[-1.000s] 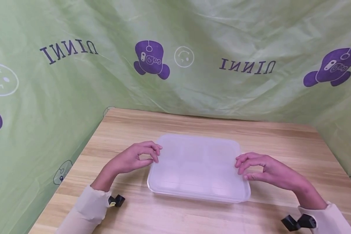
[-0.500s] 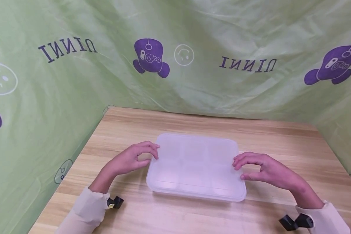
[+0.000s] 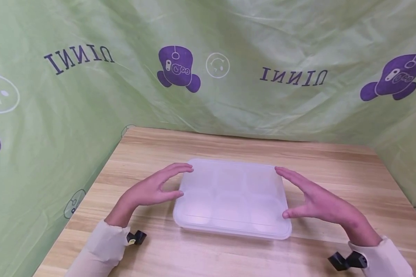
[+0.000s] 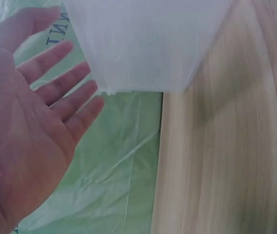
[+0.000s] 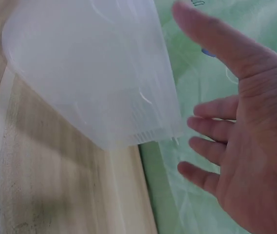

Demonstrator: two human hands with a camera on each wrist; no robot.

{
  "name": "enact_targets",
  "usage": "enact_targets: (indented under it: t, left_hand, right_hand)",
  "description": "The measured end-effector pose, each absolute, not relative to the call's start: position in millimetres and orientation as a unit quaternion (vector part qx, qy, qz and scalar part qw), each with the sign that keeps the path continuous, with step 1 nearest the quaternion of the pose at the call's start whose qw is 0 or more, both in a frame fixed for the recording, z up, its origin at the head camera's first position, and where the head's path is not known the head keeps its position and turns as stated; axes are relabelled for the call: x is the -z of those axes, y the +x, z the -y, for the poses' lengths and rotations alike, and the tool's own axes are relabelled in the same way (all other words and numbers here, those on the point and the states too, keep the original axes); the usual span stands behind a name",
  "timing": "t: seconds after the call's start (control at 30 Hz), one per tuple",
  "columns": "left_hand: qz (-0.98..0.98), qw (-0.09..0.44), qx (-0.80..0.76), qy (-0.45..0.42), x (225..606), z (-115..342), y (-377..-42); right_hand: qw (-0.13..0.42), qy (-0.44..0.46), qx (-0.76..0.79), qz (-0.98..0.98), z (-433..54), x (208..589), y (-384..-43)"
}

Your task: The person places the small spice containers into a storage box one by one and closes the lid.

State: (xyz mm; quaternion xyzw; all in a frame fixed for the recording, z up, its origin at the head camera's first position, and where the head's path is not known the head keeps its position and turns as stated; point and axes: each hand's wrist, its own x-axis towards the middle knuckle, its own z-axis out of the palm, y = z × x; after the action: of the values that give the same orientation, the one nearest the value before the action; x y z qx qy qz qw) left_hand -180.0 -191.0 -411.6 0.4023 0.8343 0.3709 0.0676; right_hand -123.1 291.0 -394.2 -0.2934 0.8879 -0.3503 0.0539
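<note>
A translucent white plastic box (image 3: 230, 196) with a flat lid lies on the table, and several compartments show faintly through the lid. At its left side is my left hand (image 3: 150, 188), thumb and fingers spread along the edge. My right hand (image 3: 319, 202) is likewise spread at the right edge, fingers near the far corner and thumb lower down. In the left wrist view the box wall (image 4: 148, 48) stands beside straight fingers (image 4: 63, 85). The right wrist view has the other end of the box (image 5: 89, 78) beside the fingertips. Whether the fingertips touch it, I cannot tell.
The wooden table (image 3: 152, 246) carries the box near its middle. A green curtain (image 3: 131, 96) with purple figures and lettering closes off the back and both sides. Black devices (image 3: 136, 237) sit at both sleeve cuffs.
The bent fingers of both hands have straightened and spread away from the lid's edges. Earlier the box shifted slightly left; over the last half second it has stayed put.
</note>
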Motion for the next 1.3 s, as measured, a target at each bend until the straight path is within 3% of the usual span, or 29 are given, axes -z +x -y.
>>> enact_targets:
  t: [0.37, 0.67, 1.3]
  left_hand:
    - [-0.821, 0.156, -0.363, 0.412, 415, 178, -178]
    - [-0.843, 0.146, -0.299, 0.422, 420, 174, -177]
    - [-0.873, 0.140, -0.231, 0.407, 417, 168, -176]
  right_hand:
    - [0.127, -0.296, 0.338, -0.884, -285, 400, -120]
    - [0.103, -0.338, 0.305, -0.884, -285, 402, -123]
    - [0.174, -0.281, 0.243, -0.912, -280, 385, -122]
